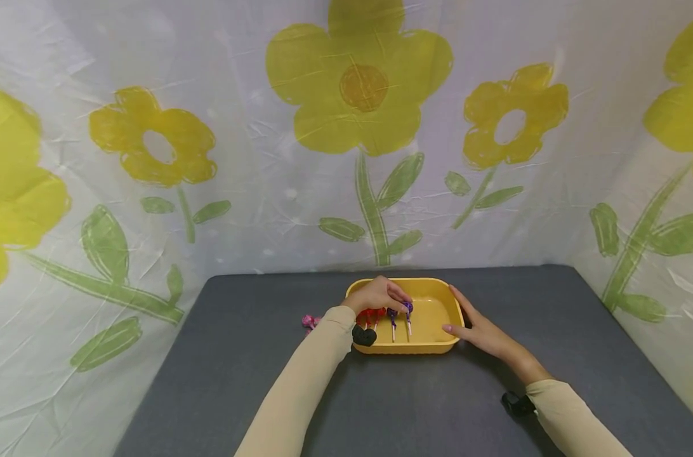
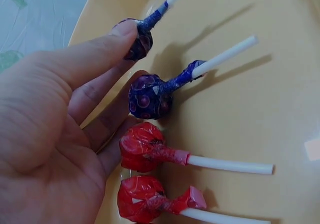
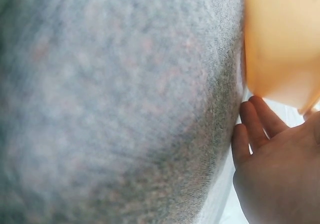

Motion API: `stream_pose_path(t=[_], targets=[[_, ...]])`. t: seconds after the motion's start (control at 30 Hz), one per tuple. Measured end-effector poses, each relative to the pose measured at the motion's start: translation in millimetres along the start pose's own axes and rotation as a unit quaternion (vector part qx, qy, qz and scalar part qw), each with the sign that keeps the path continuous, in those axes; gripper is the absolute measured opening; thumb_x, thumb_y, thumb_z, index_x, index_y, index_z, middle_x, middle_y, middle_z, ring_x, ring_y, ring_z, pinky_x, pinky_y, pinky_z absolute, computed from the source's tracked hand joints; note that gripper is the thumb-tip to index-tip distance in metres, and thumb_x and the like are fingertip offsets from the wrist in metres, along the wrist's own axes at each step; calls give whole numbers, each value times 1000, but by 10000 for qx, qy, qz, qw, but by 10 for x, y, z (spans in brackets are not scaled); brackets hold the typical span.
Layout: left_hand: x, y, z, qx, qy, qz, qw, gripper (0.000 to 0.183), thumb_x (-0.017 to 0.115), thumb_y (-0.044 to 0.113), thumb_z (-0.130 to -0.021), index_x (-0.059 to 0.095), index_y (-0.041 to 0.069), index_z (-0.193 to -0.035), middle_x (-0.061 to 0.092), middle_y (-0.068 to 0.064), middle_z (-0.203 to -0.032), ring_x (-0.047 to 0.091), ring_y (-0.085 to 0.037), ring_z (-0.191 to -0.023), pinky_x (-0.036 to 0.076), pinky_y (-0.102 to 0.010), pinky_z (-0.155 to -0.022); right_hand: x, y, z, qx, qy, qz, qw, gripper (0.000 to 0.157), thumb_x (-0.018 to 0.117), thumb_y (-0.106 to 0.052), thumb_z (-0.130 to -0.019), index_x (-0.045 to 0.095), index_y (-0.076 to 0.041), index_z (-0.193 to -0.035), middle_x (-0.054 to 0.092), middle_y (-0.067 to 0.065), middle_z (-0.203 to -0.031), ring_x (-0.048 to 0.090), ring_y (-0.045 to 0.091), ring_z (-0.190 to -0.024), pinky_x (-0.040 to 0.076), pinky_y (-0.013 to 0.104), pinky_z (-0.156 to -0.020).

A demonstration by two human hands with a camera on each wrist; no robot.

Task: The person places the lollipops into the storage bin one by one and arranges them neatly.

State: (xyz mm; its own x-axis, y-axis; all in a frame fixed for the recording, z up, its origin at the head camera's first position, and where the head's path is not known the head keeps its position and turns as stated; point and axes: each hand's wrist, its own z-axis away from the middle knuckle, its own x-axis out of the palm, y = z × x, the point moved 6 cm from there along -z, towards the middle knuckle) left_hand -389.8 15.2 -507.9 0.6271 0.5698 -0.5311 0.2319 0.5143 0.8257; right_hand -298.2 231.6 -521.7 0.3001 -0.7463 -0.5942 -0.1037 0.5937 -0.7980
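Left hand (image 2: pixel 55 114) is pinching a purple lollipop (image 2: pixel 142 44) by its wrapped head inside the yellow tray (image 1: pixel 438 311), just beside another purple lollipop (image 2: pixel 150 96) and some red lollipops (image 2: pixel 142 146). Right hand (image 1: pixel 486 331)'s just loosely spread against the tray's right end.

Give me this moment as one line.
left hand: pinches one purple lollipop | right hand: touches yellow tray, right end | red lollipops: inside tray | pink candy: outside tray

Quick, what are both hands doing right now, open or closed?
Left hand: closed, pinching a purple lollipop by its wrapped head.
Right hand: open, touching the right end of the yellow tray.
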Motion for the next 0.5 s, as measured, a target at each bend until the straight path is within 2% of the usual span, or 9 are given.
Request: stream_pose_path(t=[0.3,0.5], targets=[[21,31,15,-34,-66,31,10000,25,79,13,-84,77,8,-108,77,-9,-107,74,-17,-96,59,-25,-84,-6,10,-1,-15,22,18,10000,94,64,-41,-95,-3,-29,-160,2,18,-168,10,47,-152,17,73,-114],[22,38,22,-8,-154,-186,9997,21,78,10,-84,78,10,-106,79,-3,-101,74,-9,-89,58,-21,-81,3,23,-11,-84,28,30,10000,94,64,-40,-95,-3,-32,-160,2,17,-168,10,47,-152,17,73,-114]])
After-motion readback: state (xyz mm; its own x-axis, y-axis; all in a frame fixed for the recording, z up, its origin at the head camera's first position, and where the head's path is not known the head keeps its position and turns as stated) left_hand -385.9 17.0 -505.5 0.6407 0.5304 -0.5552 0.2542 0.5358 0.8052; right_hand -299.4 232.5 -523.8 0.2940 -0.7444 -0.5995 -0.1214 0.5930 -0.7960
